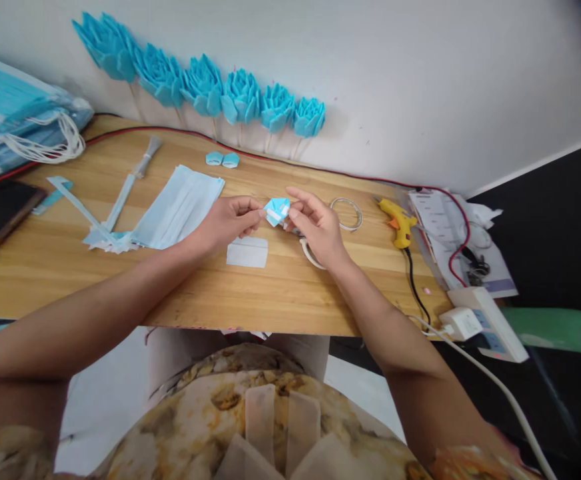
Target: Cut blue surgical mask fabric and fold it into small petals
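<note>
Both hands meet over the middle of a wooden desk (280, 300). My left hand (225, 223) pinches one side of a small folded blue fabric piece (276, 210). My right hand (315, 223) pinches its other side with thumb and fingers. Just below the hands a pale rectangular fabric strip (247, 253) lies flat on the desk. Under my right wrist a white ring, perhaps a tape roll (310, 255), is partly hidden. A flat light blue face mask (178, 208) lies left of my left hand.
Blue fabric flowers (205, 83) lean along the wall. Two small blue rolls (222, 159) sit below them. A yellow glue gun (397, 222), a wire ring (348, 213), papers (445, 233) and a power strip (488, 323) are right. Mask packs (15, 113) and cut strips (95, 220) lie left.
</note>
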`<state>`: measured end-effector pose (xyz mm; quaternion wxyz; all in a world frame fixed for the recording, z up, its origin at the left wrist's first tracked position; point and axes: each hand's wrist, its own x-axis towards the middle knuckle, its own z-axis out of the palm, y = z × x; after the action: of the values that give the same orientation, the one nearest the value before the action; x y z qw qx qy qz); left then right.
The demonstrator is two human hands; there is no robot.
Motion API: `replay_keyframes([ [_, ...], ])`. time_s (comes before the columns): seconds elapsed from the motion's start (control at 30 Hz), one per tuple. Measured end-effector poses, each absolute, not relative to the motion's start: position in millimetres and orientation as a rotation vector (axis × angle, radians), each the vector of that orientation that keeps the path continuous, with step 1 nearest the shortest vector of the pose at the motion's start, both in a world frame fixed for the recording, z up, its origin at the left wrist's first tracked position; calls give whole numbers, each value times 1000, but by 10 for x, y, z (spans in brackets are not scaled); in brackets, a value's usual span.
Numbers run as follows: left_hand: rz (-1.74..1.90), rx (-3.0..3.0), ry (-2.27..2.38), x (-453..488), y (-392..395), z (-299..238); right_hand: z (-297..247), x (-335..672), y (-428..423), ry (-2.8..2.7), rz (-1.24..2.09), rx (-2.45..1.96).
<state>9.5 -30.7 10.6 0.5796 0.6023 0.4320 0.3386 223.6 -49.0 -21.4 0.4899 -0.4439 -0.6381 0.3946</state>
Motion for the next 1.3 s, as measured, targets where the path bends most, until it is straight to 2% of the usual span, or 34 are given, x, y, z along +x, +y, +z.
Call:
replay_keyframes([
  [0.23, 625, 1106, 705, 71, -287, 91, -143, 2239, -478, -1585, 1037, -1017],
  [0.47, 542, 1072, 638, 63, -302, 103, 32, 2164, -449, -1565, 1086, -1040],
  [0.63, 577, 1071, 684, 59, -281, 61, 123, 2182, -55, -1438, 1116, -1067],
  [0.8, 502, 1121, 668, 57, -263, 17, 37, 2106, 462, -1337, 1150, -1328],
  [1.3, 473, 1202, 679, 29, -266, 4, -343, 1787, 1425, -1781, 760, -1651],
])
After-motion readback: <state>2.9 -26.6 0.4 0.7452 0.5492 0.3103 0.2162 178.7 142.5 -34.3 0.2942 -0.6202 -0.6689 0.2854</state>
